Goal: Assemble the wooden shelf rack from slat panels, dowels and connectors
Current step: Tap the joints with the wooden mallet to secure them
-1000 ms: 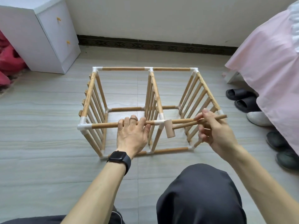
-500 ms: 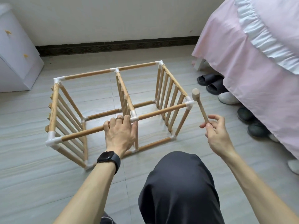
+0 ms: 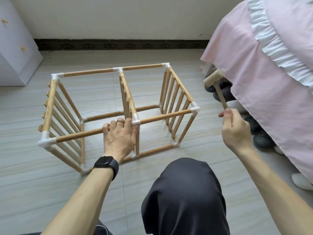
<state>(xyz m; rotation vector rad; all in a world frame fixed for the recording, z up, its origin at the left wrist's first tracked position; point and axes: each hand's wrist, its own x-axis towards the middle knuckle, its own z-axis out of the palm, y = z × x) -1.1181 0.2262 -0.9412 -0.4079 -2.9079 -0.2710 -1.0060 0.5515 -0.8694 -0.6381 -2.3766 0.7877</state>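
Observation:
The wooden rack (image 3: 94, 75) lies on its side on the tiled floor, with three slat panels joined by dowels and white connectors. My left hand (image 3: 119, 136) grips the near top dowel (image 3: 79, 135) just left of the middle white connector (image 3: 136, 122). My right hand (image 3: 234, 131) holds a small wooden mallet (image 3: 213, 79) by the end of its handle. The mallet head is raised to the right of the rack, above and beyond the near right corner connector (image 3: 195, 109), not touching it.
A bed with a pink skirt (image 3: 264, 68) fills the right side, with several shoes and slippers (image 3: 261, 139) beneath it. A white drawer cabinet (image 3: 15, 53) stands at the far left by the wall. My dark-trousered knee (image 3: 184, 192) is in front.
The mallet went from lying against the rack's front dowel to raised at the right. The view has swung right, and my left hand has kept its grip on the dowel.

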